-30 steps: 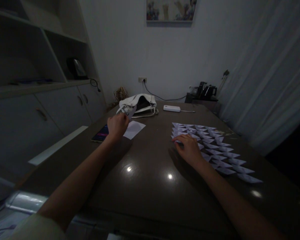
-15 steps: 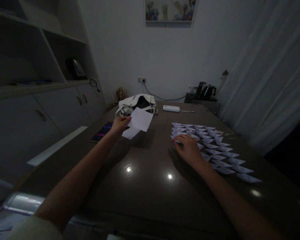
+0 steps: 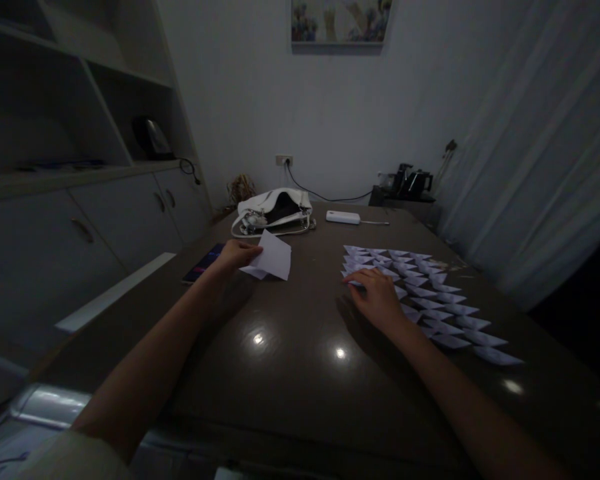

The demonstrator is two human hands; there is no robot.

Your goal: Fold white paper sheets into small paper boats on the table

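My left hand (image 3: 239,254) pinches a white paper sheet (image 3: 276,255) by its left corner, low over the table. Beneath it shows part of another white paper piece (image 3: 253,272); whether it lies on the table or hangs from the same grip, I cannot tell. At the near left edge of several rows of folded paper boats (image 3: 420,291), my right hand (image 3: 377,297) has its thumb and forefinger closed around a paper boat (image 3: 354,283). That boat is mostly hidden by the fingers. A phone (image 3: 203,264) lies just left of my left hand, partly covered by the wrist.
A white handbag (image 3: 273,208) stands open at the back of the brown table (image 3: 300,387). To its right lies a white power bank (image 3: 343,217) with a short cable. Black kettles (image 3: 416,183) stand beyond the table's far right corner. Cabinets (image 3: 125,220) line the left side.
My left hand has lowered the sheet toward the table and drawn it slightly left and nearer, tilting it. My right hand has stayed in place at the boats.
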